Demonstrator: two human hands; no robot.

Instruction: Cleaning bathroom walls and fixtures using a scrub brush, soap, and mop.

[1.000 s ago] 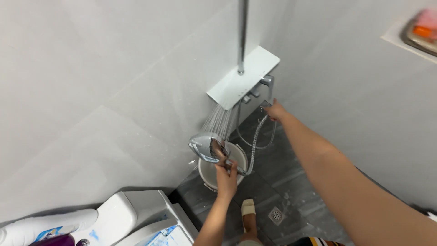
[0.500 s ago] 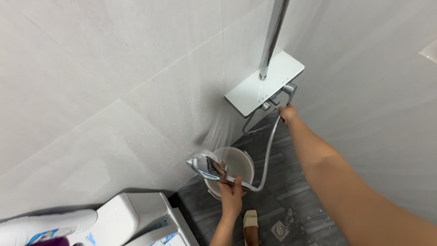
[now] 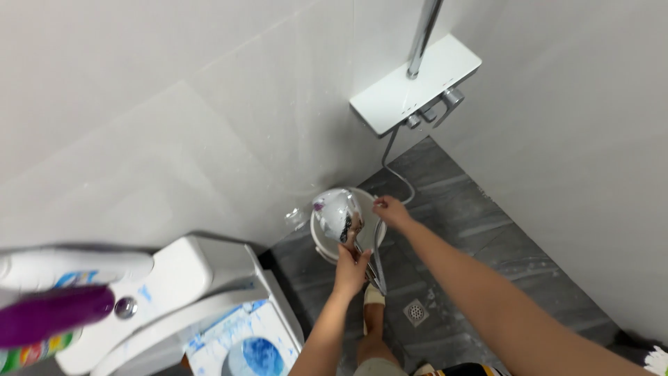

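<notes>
Left hand (image 3: 351,268) grip clenched on the shower head (image 3: 336,214) handle — head sits just above the fist, over the white bucket (image 3: 319,237). Right hand (image 3: 391,210) pinches the hose (image 3: 379,244) beside it.

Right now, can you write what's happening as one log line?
left hand: holds shower head | right hand: on hose | bucket: beneath | toilet: left

Left hand (image 3: 351,268) closed in a grip, right hand (image 3: 391,210) pinching, both arms extended forward.
</notes>
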